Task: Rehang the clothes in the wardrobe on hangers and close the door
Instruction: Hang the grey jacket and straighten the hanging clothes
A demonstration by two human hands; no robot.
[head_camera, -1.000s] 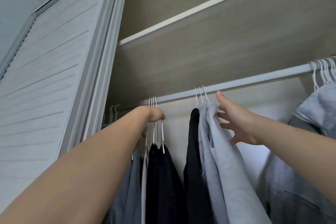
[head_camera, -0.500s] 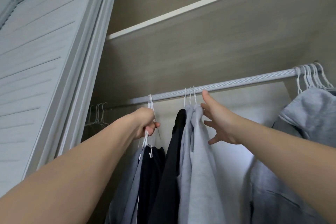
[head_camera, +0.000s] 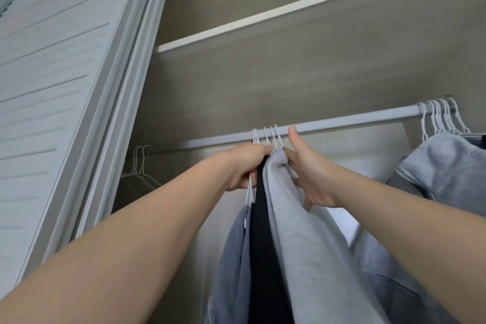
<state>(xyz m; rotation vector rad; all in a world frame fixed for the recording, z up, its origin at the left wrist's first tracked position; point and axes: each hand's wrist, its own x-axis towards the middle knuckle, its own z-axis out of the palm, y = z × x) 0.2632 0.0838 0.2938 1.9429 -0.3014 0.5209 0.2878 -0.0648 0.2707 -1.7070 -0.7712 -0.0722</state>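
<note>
Under the wooden shelf [head_camera: 263, 21], a ribbed metal rail [head_camera: 355, 119] runs across the wardrobe, and both arms reach up to it. The left hand [head_camera: 244, 166] is curled tight round a bunch of white wire hangers [head_camera: 273, 137], gripping them just below their hooks, which sit close together on the rail. From these hang a blue-grey shirt [head_camera: 234, 258], a black garment [head_camera: 263, 244] and a light grey sweatshirt [head_camera: 310, 258], pressed side by side between the two hands. The right hand [head_camera: 307, 173] lies against the top of the sweatshirt from the right, its thumb raised with the tip at the rail. Its fingers are partly hidden in the cloth, so I cannot tell whether they pinch the fabric or only press it.

Further right, a second cluster of hangers [head_camera: 441, 118] crowds the end of the rail above a grey hoodie [head_camera: 447, 166], well apart from the held group. At the far left end a few bare hangers [head_camera: 139, 163] hang in shadow. The white slatted door [head_camera: 52, 73] stands along the left edge, leaving the wardrobe open.
</note>
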